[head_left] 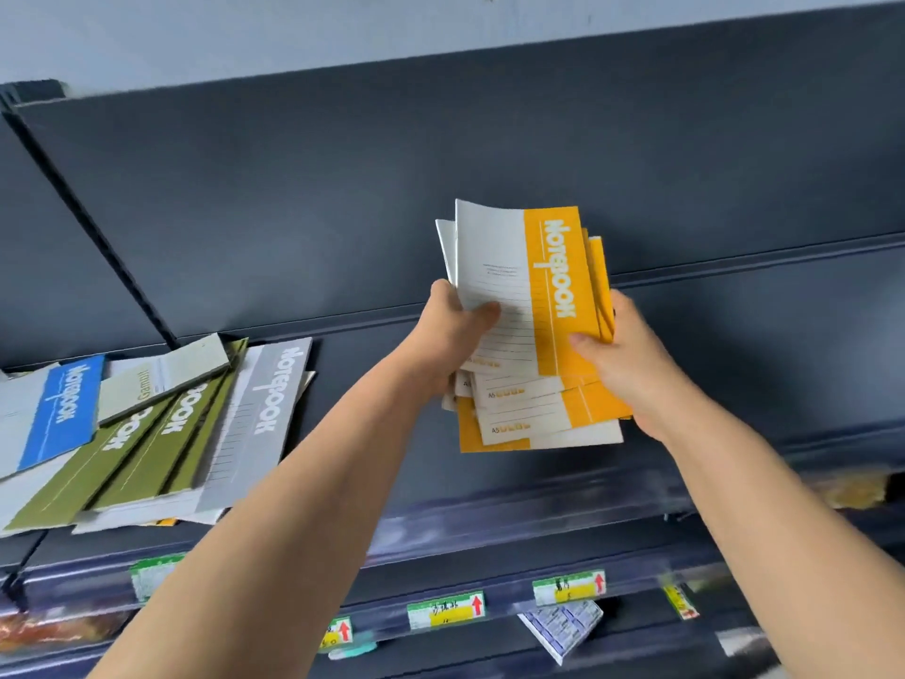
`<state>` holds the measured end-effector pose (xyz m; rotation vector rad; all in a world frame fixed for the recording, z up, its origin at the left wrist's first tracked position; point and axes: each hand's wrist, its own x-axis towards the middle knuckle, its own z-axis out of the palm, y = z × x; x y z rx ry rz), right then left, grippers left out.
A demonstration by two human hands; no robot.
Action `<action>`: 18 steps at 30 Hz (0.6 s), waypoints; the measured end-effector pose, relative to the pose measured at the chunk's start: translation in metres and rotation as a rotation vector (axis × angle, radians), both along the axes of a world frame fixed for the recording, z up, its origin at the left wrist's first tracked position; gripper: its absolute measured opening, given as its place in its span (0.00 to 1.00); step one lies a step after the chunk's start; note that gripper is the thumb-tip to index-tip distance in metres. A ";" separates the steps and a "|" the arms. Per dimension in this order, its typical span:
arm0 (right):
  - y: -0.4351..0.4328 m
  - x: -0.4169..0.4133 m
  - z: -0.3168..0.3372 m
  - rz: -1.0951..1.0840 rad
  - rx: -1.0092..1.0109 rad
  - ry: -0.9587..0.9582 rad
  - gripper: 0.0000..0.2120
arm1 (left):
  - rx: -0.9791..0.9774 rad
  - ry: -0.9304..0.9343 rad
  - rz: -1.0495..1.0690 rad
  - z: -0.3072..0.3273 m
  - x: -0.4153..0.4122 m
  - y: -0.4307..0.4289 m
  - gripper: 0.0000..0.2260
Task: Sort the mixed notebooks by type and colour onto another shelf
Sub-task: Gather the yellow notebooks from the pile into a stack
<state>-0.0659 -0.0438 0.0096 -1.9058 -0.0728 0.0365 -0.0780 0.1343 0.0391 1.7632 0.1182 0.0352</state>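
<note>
Now both hands grip a fanned stack of yellow notebooks [534, 335] at centre frame, raised in front of the dark shelf [734, 267].

Left hand [453, 330] pinches the stack's left edge, thumb on the top cover; right hand [622, 355] clamps the right edge, thumb on the yellow band. Thin, light and floppy, with smooth covers, the books have splayed and look liable to slide apart; squeezing both long edges and squaring them up seems safest. Unsorted blue, green and grey notebooks [147, 423] lie at left of frame.
</note>
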 end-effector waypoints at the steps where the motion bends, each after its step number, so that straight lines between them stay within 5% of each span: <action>1: -0.011 -0.009 0.000 -0.016 -0.018 0.003 0.22 | 0.018 0.002 -0.076 0.000 0.001 -0.010 0.19; 6: -0.060 -0.077 -0.007 -0.221 -0.005 0.055 0.20 | 0.019 0.004 -0.437 -0.006 -0.015 -0.062 0.09; 10: -0.094 -0.156 -0.017 -0.466 0.028 0.128 0.24 | -0.085 0.121 -0.736 -0.029 -0.042 -0.113 0.21; 18: -0.139 -0.342 -0.011 -0.965 -0.021 0.173 0.30 | -0.039 0.224 -1.151 -0.064 -0.162 -0.245 0.21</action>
